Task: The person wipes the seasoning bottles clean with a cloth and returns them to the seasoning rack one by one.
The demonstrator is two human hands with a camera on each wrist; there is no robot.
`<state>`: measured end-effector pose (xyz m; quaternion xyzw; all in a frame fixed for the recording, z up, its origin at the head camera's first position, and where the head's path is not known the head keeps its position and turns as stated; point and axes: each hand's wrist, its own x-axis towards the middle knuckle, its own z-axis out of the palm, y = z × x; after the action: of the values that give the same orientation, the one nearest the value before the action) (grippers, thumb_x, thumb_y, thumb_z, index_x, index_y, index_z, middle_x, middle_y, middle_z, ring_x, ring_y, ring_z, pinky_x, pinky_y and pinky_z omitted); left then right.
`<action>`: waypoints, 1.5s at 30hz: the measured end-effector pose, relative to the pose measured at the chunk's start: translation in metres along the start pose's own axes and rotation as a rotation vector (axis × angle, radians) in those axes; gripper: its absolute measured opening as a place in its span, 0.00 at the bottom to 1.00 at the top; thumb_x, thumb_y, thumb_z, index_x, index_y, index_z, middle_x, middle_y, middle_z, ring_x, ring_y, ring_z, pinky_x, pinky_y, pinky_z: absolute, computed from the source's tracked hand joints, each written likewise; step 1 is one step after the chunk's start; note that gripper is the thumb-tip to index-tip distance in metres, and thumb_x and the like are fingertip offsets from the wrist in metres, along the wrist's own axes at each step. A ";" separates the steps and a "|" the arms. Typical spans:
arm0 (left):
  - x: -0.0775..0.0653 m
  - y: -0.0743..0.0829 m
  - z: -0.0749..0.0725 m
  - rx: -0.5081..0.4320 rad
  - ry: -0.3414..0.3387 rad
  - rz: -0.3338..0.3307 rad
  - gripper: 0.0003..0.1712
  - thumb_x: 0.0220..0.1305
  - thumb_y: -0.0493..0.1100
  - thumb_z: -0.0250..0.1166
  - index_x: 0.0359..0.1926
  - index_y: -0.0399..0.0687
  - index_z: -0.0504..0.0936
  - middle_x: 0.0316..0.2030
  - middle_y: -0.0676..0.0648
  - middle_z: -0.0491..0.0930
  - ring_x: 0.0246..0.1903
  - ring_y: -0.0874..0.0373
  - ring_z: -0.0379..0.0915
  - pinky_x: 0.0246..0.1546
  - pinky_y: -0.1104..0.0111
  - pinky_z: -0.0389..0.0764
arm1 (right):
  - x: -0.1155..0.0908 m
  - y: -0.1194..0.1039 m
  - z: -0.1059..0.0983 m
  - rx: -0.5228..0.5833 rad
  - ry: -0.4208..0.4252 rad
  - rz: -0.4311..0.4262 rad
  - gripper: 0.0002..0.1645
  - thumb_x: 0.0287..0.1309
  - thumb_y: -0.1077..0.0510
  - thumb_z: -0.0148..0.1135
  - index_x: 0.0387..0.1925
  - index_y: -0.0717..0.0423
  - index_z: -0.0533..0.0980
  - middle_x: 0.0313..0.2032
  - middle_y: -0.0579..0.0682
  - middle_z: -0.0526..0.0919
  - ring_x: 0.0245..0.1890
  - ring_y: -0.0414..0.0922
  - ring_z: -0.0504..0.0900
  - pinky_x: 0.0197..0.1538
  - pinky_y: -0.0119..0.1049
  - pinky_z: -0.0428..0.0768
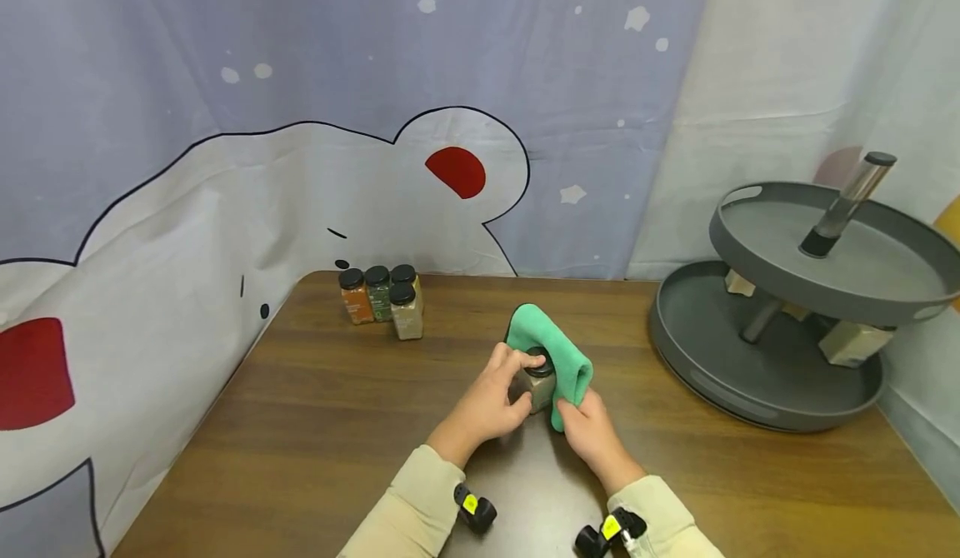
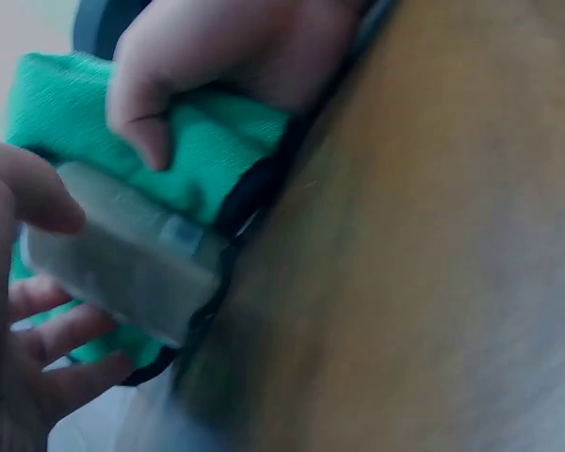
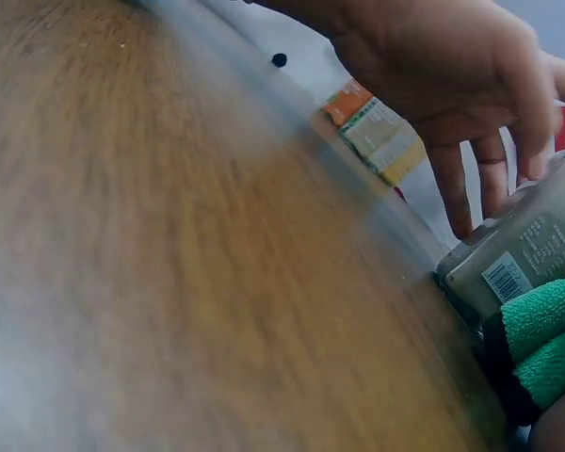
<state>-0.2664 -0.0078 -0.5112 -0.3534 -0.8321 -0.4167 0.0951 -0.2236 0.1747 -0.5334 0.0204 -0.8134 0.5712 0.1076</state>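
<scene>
A spice jar (image 1: 540, 390) with a black lid and pale contents stands on the wooden table between the hands. My left hand (image 1: 489, 400) holds it from the left, the index finger over the lid and the thumb at the near side. My right hand (image 1: 595, 440) grips a green cloth (image 1: 551, 341) with a dark edge, bunched along the jar's right and far sides. In the left wrist view the cloth (image 2: 66, 104) lies behind the jar (image 2: 122, 254). A barcode label shows on the jar (image 3: 518, 264) in the right wrist view.
Several black-lidded spice jars (image 1: 381, 298) stand grouped at the table's back left. A grey two-tier round rack (image 1: 765, 408) occupies the right side, with several pale-filled jars (image 1: 855, 343) on its lower tier. A printed curtain (image 1: 360, 42) hangs behind the table (image 1: 322, 425).
</scene>
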 end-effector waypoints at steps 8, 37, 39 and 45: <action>0.004 -0.007 -0.004 -0.051 -0.089 0.056 0.28 0.67 0.29 0.65 0.64 0.49 0.72 0.58 0.42 0.72 0.52 0.50 0.77 0.52 0.65 0.80 | 0.002 0.002 0.000 -0.009 -0.007 0.022 0.16 0.60 0.70 0.54 0.49 0.69 0.78 0.43 0.57 0.83 0.43 0.46 0.76 0.52 0.41 0.76; 0.002 0.014 0.020 0.317 0.196 -0.059 0.32 0.53 0.48 0.80 0.58 0.58 0.76 0.43 0.47 0.74 0.37 0.51 0.79 0.31 0.58 0.82 | -0.001 -0.003 0.000 -0.059 -0.054 0.004 0.18 0.66 0.68 0.52 0.54 0.66 0.79 0.50 0.58 0.84 0.52 0.49 0.79 0.60 0.49 0.75; 0.003 0.014 0.022 0.313 0.207 -0.072 0.32 0.53 0.48 0.80 0.57 0.57 0.76 0.44 0.46 0.74 0.32 0.50 0.79 0.29 0.58 0.81 | -0.003 -0.003 0.000 -0.025 -0.050 0.006 0.19 0.66 0.68 0.52 0.55 0.67 0.77 0.51 0.58 0.84 0.52 0.50 0.78 0.60 0.49 0.74; 0.004 0.014 0.022 0.282 0.188 -0.078 0.31 0.57 0.46 0.78 0.58 0.54 0.74 0.45 0.45 0.71 0.19 0.53 0.73 0.23 0.63 0.78 | -0.006 -0.005 -0.001 0.060 0.002 0.012 0.19 0.67 0.69 0.52 0.57 0.71 0.74 0.52 0.63 0.82 0.53 0.52 0.78 0.60 0.50 0.74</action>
<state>-0.2569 0.0166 -0.5144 -0.2635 -0.8829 -0.3303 0.2048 -0.2169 0.1731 -0.5296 0.0184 -0.7959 0.5961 0.1042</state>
